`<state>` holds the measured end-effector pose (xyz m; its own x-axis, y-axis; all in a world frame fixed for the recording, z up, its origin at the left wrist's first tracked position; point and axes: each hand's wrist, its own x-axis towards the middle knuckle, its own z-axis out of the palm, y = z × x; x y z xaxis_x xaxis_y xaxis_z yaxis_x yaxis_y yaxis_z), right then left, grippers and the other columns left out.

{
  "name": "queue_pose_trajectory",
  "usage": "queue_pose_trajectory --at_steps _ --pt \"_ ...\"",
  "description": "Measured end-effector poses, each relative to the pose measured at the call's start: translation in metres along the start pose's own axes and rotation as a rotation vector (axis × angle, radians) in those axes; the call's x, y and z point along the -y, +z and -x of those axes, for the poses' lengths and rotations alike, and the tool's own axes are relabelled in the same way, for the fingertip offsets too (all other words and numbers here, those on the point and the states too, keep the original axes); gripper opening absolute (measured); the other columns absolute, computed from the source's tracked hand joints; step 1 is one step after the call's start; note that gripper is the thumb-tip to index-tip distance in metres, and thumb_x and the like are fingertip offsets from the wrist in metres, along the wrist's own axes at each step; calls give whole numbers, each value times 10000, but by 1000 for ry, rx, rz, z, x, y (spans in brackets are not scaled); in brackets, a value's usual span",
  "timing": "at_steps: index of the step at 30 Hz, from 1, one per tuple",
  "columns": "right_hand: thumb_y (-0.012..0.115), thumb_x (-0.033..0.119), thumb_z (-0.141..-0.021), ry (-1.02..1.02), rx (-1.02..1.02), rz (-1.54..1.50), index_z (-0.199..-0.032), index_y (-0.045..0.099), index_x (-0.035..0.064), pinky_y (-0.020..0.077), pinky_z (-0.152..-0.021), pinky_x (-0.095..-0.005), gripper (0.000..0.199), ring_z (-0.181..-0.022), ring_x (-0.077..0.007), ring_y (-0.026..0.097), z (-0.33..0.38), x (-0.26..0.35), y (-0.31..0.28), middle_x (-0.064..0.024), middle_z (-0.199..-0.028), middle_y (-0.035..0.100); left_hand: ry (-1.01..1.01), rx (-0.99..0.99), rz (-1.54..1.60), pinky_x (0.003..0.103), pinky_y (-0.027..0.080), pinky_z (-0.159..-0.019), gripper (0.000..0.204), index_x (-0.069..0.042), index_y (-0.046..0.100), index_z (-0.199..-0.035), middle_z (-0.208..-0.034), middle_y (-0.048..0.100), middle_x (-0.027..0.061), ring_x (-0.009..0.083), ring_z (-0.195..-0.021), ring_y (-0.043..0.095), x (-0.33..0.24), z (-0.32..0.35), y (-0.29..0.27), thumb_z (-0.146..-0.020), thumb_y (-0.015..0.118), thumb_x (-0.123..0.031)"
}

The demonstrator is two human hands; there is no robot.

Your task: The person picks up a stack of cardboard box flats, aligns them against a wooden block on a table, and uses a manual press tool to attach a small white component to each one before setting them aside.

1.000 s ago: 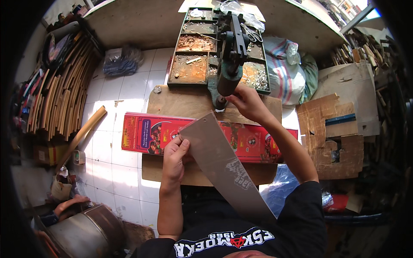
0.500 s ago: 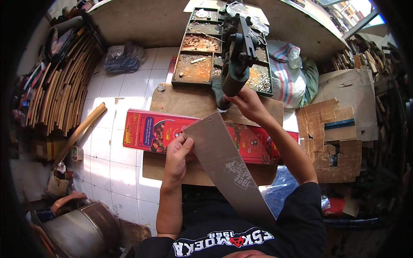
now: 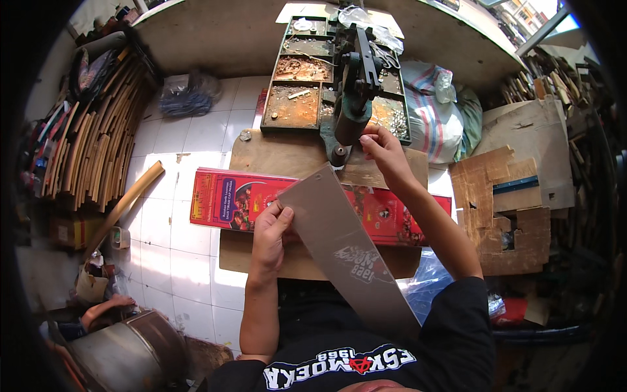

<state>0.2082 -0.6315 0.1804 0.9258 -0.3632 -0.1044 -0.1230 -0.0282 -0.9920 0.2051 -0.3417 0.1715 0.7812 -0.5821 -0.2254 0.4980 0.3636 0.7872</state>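
Observation:
My left hand (image 3: 272,236) pinches the left edge of a long grey glossy panel (image 3: 343,238), thumb on top. The panel slants from the press down toward my shirt, with a small hole in its far corner. My right hand (image 3: 386,151) is beside the dark green hand press (image 3: 351,121), just right of its lower die (image 3: 338,154). Its thumb and fingertips are drawn together; anything between them is too small to make out. Beneath the panel, a stack of red printed panels (image 3: 214,201) lies across a wooden board (image 3: 245,255).
Behind the board, a compartment tray (image 3: 292,117) holds many small metal bits. A striped sack (image 3: 428,130) stands right of it, near cut cardboard (image 3: 529,245). Stacked boards (image 3: 108,124) lean at left. Another person's arm (image 3: 104,310) shows beside a metal drum (image 3: 127,353).
My right hand has drawn away from the press's lower die, a little to the right. My left hand and the grey panel stay nearly in place.

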Motion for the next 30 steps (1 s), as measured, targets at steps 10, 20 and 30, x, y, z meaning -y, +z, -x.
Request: queue_pose_trajectory --at_steps 10,20,30 --pt "654 169 -933 276 468 -99 -1345 429 -7 498 -884 -344 501 -1059 -188 631 212 43 -22 -127 -1139 651 158 -63 -97 221 463 -774 214 23 592 -1109 -955 648 40 65 -843 575 -5 9 22 -985 555 -147" --pt "654 2 -863 -210 229 640 -1311 501 60 542 -651 -389 476 -819 -343 705 241 79 -25 -172 -930 697 702 -197 -841 352 481 -957 447 42 521 -1264 -1153 623 163 226 -1075 612 -39 22 64 -856 689 -27" --pt "755 218 -775 -864 38 1559 -1171 686 255 373 -495 -270 404 -637 -176 613 252 119 -45 -73 -905 684 1151 218 -873 463 536 -935 299 -44 626 -1054 -979 720 141 314 -1008 696 -66 30 55 -783 744 -1"
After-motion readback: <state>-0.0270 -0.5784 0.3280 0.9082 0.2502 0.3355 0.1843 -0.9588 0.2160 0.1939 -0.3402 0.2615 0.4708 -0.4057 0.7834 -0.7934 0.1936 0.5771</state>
